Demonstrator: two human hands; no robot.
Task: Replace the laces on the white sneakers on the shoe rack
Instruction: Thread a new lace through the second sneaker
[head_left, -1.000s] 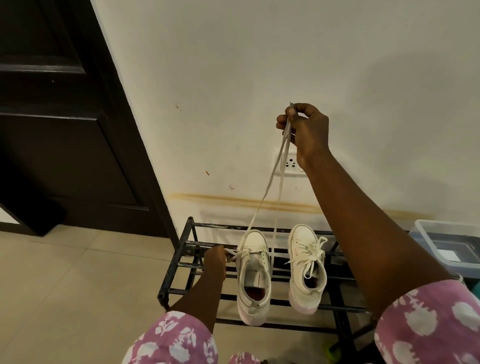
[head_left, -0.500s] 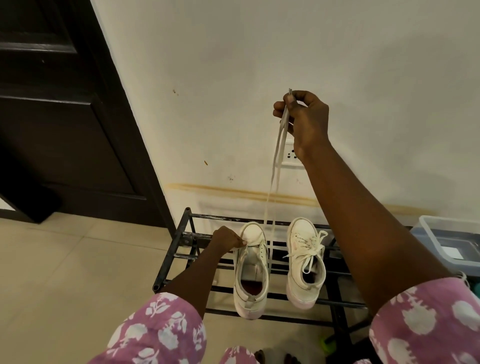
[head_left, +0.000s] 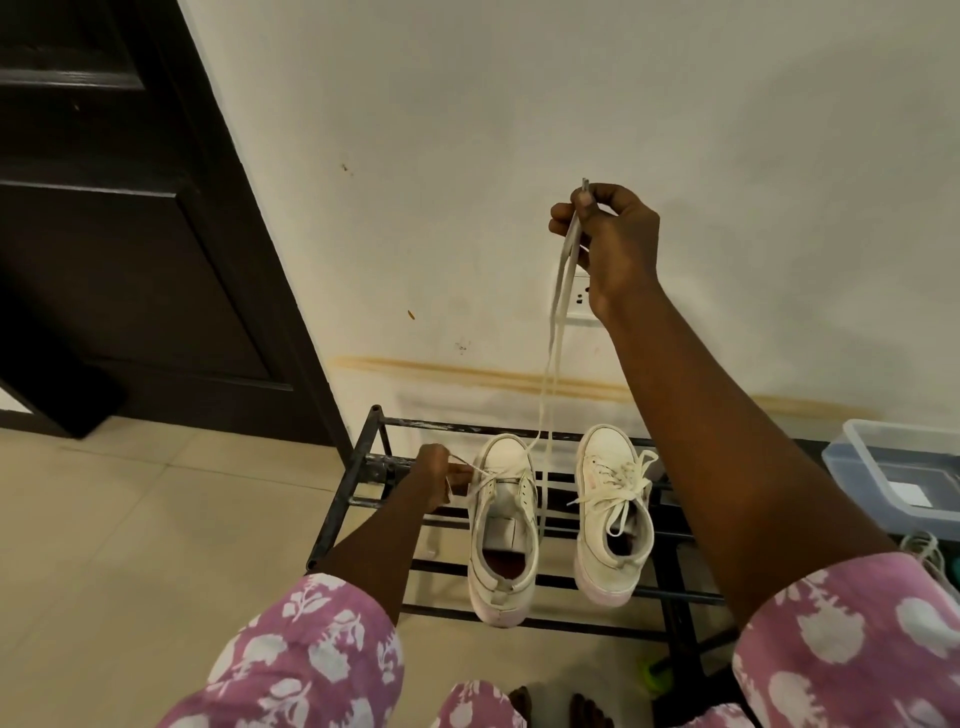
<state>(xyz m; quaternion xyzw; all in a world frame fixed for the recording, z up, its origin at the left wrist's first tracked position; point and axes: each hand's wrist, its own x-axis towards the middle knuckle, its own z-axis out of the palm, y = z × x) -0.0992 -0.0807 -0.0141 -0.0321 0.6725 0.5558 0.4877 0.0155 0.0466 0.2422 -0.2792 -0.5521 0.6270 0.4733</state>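
Two white sneakers stand side by side on a black metal shoe rack (head_left: 374, 470). The left sneaker (head_left: 501, 530) has most of its eyelets bare; the right sneaker (head_left: 613, 519) is laced and tied in a bow. My right hand (head_left: 605, 234) is raised high against the wall and pinches both ends of a white lace (head_left: 553, 353) that hangs slack down to the left sneaker. My left hand (head_left: 436, 475) sits at the left sneaker's toe side and pinches a short stretch of lace there.
A dark door (head_left: 119, 218) stands at the left beside the rack. A wall socket (head_left: 579, 301) is behind my right wrist. A clear plastic bin (head_left: 893, 473) sits at the right. Tiled floor (head_left: 130, 545) spreads to the left of the rack. My bare toes (head_left: 550, 701) show below.
My left hand slid from beside the left sneaker to its front eyelets and took hold of the lace there. The lace under my raised right hand went from taut to slack.
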